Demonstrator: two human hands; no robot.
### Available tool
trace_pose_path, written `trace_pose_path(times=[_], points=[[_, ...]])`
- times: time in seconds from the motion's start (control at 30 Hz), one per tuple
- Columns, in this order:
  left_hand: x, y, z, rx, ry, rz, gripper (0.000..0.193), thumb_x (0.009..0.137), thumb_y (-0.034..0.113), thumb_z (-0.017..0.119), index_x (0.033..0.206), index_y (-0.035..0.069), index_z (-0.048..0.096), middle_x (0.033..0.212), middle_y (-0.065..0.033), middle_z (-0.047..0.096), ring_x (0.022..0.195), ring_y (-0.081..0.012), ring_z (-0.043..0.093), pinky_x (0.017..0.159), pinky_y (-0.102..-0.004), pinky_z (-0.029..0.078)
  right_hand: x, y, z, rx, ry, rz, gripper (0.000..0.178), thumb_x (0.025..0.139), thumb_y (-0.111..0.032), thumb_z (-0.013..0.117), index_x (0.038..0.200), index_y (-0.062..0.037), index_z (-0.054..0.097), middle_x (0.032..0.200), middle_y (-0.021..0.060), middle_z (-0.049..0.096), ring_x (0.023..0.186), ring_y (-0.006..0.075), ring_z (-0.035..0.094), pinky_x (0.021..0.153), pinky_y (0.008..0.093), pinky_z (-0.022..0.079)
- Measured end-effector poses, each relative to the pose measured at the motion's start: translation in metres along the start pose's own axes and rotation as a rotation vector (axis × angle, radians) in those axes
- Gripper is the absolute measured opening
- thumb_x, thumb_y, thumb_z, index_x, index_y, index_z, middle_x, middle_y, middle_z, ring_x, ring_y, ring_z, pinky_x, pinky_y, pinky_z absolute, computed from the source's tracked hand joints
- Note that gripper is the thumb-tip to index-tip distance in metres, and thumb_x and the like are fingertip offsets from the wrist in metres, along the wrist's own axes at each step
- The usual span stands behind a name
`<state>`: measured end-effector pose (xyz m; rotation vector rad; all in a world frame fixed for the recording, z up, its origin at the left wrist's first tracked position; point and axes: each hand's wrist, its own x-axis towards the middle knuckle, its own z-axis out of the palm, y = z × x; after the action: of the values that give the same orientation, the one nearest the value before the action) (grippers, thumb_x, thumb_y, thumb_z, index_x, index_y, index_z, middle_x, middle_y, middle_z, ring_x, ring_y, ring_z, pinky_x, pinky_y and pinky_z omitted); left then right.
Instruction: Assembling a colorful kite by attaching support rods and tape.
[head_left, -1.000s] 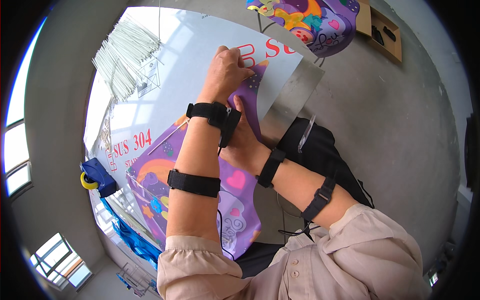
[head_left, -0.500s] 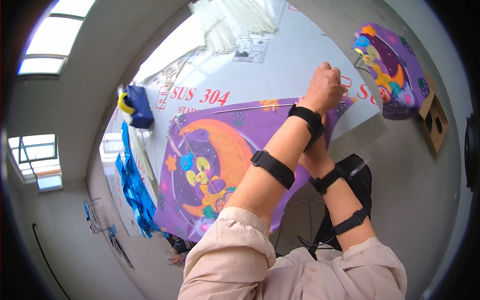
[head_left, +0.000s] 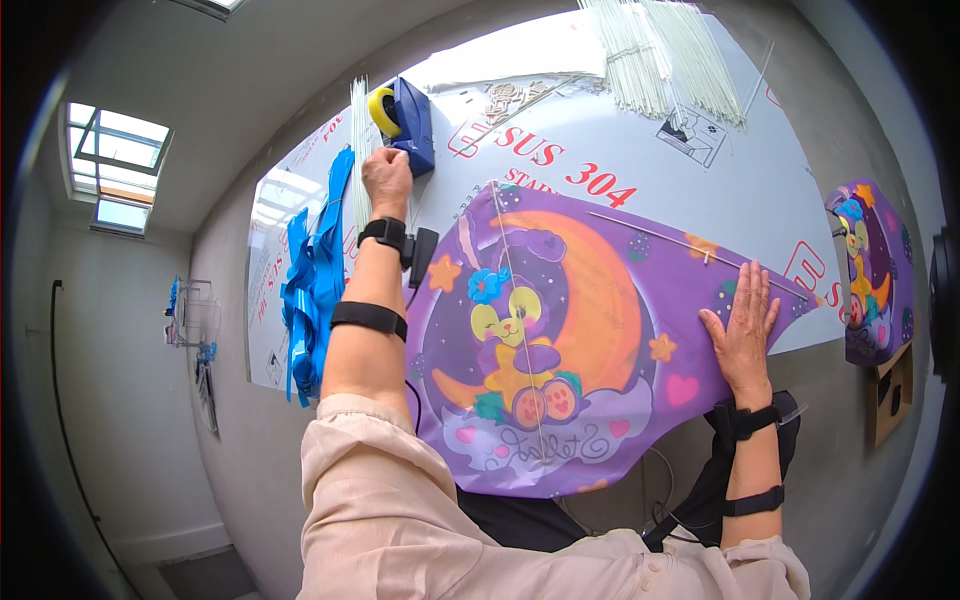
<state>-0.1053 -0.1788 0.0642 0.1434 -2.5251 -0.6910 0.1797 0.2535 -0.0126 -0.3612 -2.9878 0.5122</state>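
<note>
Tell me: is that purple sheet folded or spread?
The purple sheet is spread: its moon picture shows, with the right hand flat on it.

left fingers (head_left: pixel 384 157) partly hidden, upper window (head_left: pixel 216 6) cropped

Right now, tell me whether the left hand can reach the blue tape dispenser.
Probably yes: the left hand is right at the near end of the blue tape dispenser, with nothing visible blocking the way; whether they touch is unclear.

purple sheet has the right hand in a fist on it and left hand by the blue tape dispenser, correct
Not a fist: the head view shows the right hand spread open on the purple sheet; the left hand is by the blue tape dispenser.
</note>
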Motion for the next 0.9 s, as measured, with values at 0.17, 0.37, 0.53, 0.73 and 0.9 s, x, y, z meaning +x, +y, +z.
trace_pose_path(times=[0.17, 0.37, 0.53, 0.73, 0.9], points=[[0.050, -0.034, -0.001, 0.006, -0.136, -0.283, 0.021, 0.083, 0.017, 0.058, 0.091, 0.000, 0.068, 0.082, -0.0120, 0.066, 0.071, -0.0229, 0.061, 0.067, -0.0348, 0.047, 0.000, 0.006, -0.003, -0.023, -0.018, 0.002, 0.083, 0.082, -0.033, 0.064, 0.145, -0.0045, 0.016, 0.151, 0.0138, 0.015, 0.141, 0.0281, 0.010, 0.113, 0.0499, 0.007], [0.068, -0.017, 0.019, -0.136, -0.255, -0.635, 0.015, 0.080, 0.010, 0.063, 0.092, 0.001, 0.064, 0.079, -0.0075, 0.057, 0.069, -0.0189, 0.053, 0.060, -0.0321, 0.043, -0.002, 0.005, -0.011, -0.046, -0.021, 0.029, 0.082, 0.083, -0.036, 0.063, 0.145, -0.0045, 0.017, 0.151, 0.0140, 0.015, 0.141, 0.0280, 0.011, 0.112, 0.0493, 0.007], [0.090, -0.056, 0.020, -0.113, -0.106, -0.540, 0.029, 0.068, 0.005, 0.067, 0.094, -0.007, 0.064, 0.091, -0.0172, 0.066, 0.080, -0.0258, 0.064, 0.070, -0.0338, 0.049, -0.001, -0.002, -0.011, -0.013, 0.000, 0.008, 0.082, 0.082, -0.037, 0.064, 0.143, -0.0014, 0.021, 0.150, 0.0170, 0.018, 0.140, 0.0304, 0.016, 0.113, 0.0467, 0.010], [0.077, -0.028, 0.026, -0.369, -0.101, -0.680, 0.008, 0.068, -0.001, 0.068, 0.071, -0.002, 0.061, 0.058, -0.0011, 0.043, 0.047, -0.0112, 0.037, 0.042, -0.0304, 0.026, 0.002, -0.003, -0.016, 0.009, 0.074, -0.019, 0.083, 0.077, -0.030, 0.070, 0.139, 0.0046, 0.027, 0.145, 0.0205, 0.025, 0.136, 0.0337, 0.023, 0.112, 0.0398, 0.023], [0.092, -0.038, 0.022, -0.388, -0.009, -0.644, 0.007, 0.068, -0.003, 0.066, 0.073, -0.003, 0.062, 0.059, -0.0007, 0.045, 0.046, -0.0104, 0.037, 0.042, -0.0284, 0.026, 0.003, -0.017, -0.020, 0.026, 0.127, -0.083, 0.079, 0.074, -0.025, 0.073, 0.135, 0.0046, 0.033, 0.136, 0.0199, 0.036, 0.128, 0.0348, 0.033, 0.106, 0.0402, 0.031]])
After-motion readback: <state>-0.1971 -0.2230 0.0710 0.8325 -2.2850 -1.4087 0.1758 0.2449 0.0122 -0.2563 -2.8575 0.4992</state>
